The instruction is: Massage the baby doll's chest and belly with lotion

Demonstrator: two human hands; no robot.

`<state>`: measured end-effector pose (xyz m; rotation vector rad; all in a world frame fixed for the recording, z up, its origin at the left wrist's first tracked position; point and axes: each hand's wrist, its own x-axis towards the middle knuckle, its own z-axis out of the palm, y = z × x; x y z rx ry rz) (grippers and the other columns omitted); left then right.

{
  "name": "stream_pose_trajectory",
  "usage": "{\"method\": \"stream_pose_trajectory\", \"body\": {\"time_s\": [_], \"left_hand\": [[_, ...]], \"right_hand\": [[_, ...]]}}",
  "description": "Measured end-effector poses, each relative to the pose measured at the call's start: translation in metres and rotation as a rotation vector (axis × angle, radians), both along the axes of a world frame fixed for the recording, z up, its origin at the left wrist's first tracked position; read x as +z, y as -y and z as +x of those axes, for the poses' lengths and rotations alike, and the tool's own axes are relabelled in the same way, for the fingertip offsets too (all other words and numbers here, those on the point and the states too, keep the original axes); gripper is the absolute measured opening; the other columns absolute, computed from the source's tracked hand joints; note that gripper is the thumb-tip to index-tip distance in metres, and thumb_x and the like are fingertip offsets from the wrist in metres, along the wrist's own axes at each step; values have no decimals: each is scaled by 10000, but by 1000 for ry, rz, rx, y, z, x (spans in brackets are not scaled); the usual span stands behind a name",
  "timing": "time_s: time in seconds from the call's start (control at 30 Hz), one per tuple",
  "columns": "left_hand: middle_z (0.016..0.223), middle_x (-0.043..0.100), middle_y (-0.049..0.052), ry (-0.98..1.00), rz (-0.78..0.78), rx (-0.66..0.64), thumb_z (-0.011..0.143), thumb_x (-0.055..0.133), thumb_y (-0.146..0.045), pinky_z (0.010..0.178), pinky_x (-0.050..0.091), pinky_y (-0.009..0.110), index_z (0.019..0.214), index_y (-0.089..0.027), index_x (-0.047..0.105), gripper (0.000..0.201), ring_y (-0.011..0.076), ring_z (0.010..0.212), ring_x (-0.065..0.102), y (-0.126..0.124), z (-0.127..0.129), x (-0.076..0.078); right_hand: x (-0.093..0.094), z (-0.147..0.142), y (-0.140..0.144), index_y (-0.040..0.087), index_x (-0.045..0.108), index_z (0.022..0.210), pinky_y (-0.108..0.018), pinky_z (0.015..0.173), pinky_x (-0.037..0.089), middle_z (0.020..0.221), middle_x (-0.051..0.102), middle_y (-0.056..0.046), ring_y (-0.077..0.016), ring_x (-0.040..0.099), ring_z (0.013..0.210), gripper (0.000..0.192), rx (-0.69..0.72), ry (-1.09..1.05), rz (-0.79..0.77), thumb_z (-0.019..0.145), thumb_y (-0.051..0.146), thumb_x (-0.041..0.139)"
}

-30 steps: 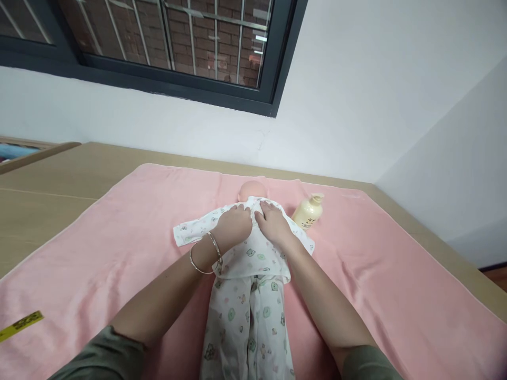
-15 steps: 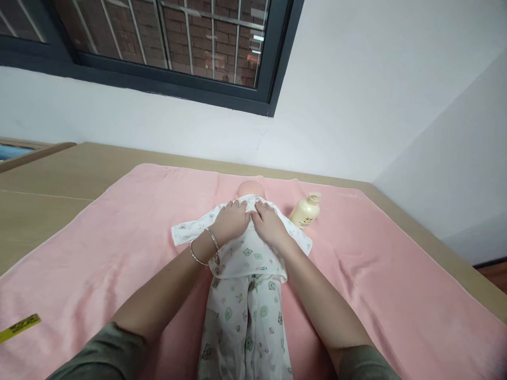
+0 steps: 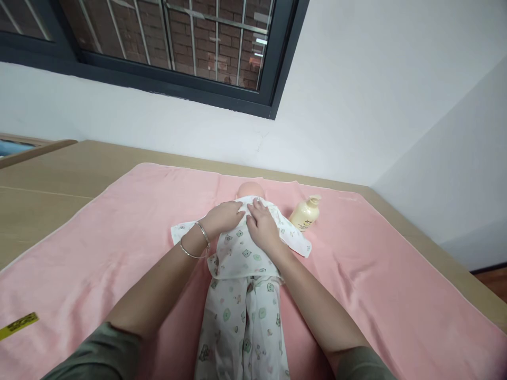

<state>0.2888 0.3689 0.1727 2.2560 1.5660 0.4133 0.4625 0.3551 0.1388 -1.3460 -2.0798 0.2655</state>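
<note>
Both hands lie flat, fingers stretched and open, on the chest of the doll, and neither one grips anything; the palms only press on the cloth. Compared with half a second ago, the left hand [image 3: 222,216] has moved a little toward the doll's left-side sleeve, and the right hand [image 3: 261,228] has slid lower on the chest, so it seems the shirt front is being smoothed and closed, not lifted.

By size, the wide pink soft blanket [image 3: 119,221] covers most of the light wooden desk [image 3: 47,174]. On the middle of this blanket lies the baby doll in white printed cotton shirt and trousers [image 3: 241,311], on its back, with the bald head [image 3: 250,189] pointing to the white wall and the legs toward the person. One sleeve lies spread flat on each side of the hands.

Near the doll's shoulder, on the right and apart from it, lies the cream plastic pump bottle [image 3: 304,214], tilted on the blanket. Two thin silver bangles [image 3: 195,244] sit on the left wrist. At the far left edge lies a small yellow tape strip [image 3: 18,325]
</note>
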Motion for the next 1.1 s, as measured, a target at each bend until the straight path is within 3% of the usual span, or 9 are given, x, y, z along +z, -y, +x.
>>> {"method": "stream_pose_trajectory", "body": {"time_s": [0.2,0.4,0.6,0.8,0.87,0.97,1.03,1.1], "left_hand": [[1189,711,201,-124,28,75,963,386,-324,914,506,439,1159,-124,634,374,352,1090,679,2,5,1],[1144,727,180,-99,74,141,946,358,-195,854,513,385,1150,-127,642,356,310,1041,695,5,14,3],[1102,739,168,-105,127,172,940,367,-172,873,514,366,1102,-138,665,340,293,1028,701,5,20,-3],[1092,736,173,-107,236,270,901,404,-144,887,534,387,1069,-136,684,326,305,1048,694,17,36,-2],[1116,735,166,-40,303,239,896,396,-137,944,526,401,1075,-134,692,346,301,1083,683,27,42,3],[1241,710,147,170,382,196,886,424,-163,1081,468,415,1167,-127,684,385,289,1213,629,43,52,13],[1301,693,121,367,330,185,874,472,-207,1125,443,420,1214,-145,674,400,281,1258,606,53,59,19],[1308,693,97,603,175,145,855,524,-239,1140,437,415,1200,-172,680,385,268,1267,604,57,69,24]], "right_hand": [[0,0,2,104,609,1392,-424,1242,243,1561,413,-156,-245,340,1484,444,-44,-66,35,967,174,502],[-5,-6,4,125,637,1358,-496,1246,206,1526,466,-148,-278,363,1469,431,-24,32,22,946,138,514],[0,-4,5,110,655,1324,-445,1237,253,1502,497,-151,-252,422,1433,434,-59,-48,65,907,104,532],[-9,-5,0,140,698,1256,-468,1224,283,1475,533,-127,-264,444,1418,427,-26,-98,33,891,73,487],[-1,0,-1,133,703,1245,-406,1207,333,1448,563,-116,-237,486,1386,453,-20,-196,31,867,59,466],[31,19,4,153,685,1280,-348,1175,387,1392,616,-77,-201,537,1338,494,-41,-343,57,868,73,425],[60,37,12,185,668,1312,-334,1159,406,1358,642,-43,-190,560,1309,501,-46,-368,96,889,101,414],[87,58,22,196,667,1316,-329,1155,406,1346,649,-33,-191,561,1306,496,-74,-324,115,902,118,406]]}}
